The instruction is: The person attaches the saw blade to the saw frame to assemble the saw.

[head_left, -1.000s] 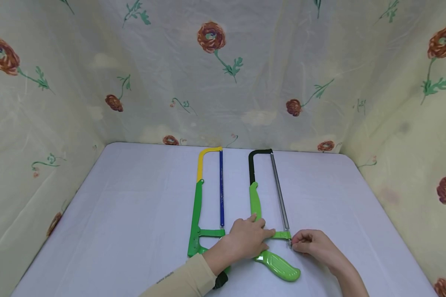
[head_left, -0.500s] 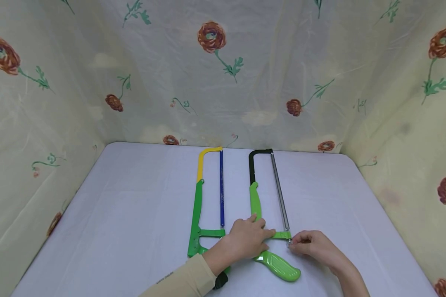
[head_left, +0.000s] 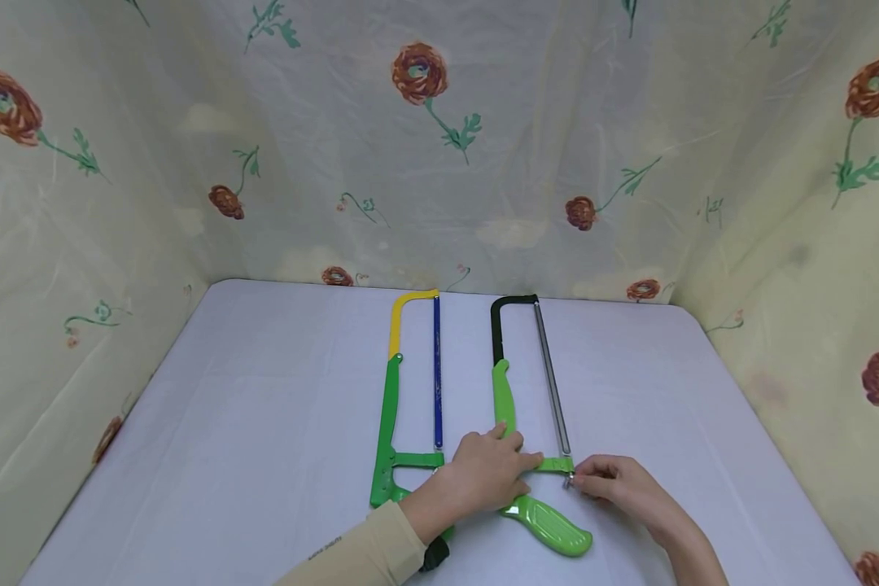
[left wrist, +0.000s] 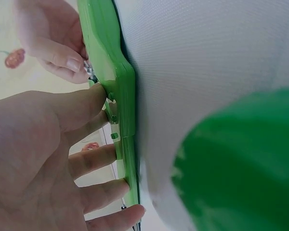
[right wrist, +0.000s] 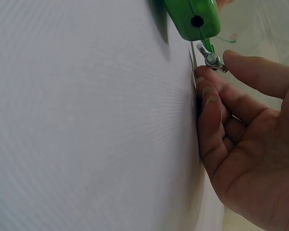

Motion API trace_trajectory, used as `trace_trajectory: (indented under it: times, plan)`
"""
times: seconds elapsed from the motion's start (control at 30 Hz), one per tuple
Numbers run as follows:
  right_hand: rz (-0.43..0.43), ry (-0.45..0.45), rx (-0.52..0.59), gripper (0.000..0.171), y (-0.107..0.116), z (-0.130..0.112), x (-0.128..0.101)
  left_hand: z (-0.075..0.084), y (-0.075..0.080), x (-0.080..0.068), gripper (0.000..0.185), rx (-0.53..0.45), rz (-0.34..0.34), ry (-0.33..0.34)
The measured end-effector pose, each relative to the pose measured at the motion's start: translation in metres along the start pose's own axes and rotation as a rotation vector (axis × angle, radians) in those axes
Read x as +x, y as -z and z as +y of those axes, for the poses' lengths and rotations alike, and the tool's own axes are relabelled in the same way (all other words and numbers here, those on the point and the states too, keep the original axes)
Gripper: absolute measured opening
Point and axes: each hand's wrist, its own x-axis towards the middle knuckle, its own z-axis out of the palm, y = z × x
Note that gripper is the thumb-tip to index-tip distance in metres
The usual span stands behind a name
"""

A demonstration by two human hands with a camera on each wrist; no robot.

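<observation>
Beige left sleeve — small dark lettering — right forearm bare

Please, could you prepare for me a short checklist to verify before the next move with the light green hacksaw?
1. Light green hacksaw is steadied: ok, the left hand rests on its frame.
2. Right hand is at the wing nut: ok, thumb and fingers are around it.
3. Grey blade spans the frame: ok, it runs from the black front arm to the green crossbar.
4. Blade tension is right: cannot tell from pictures.
5. Dark green hacksaw is clear of the arms: not ok, the left sleeve overlaps its lower part in the head view.
</observation>
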Motion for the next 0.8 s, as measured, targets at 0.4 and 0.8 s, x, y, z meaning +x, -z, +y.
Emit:
trace_trajectory:
  times: [0.4,0.8]
  plan:
    - [0.019,0.014,0.026,0.023,-0.0003,0.0018,0.0010,0.0008,0.0033,-0.0019,0.050,-0.005,-0.003,0.004]
    - [0.063,0.001,0.020,0.017,-0.0032,0.0006,0.0002,0.0000,0.0010,-0.0006,0.050,-0.016,0.002,0.000]
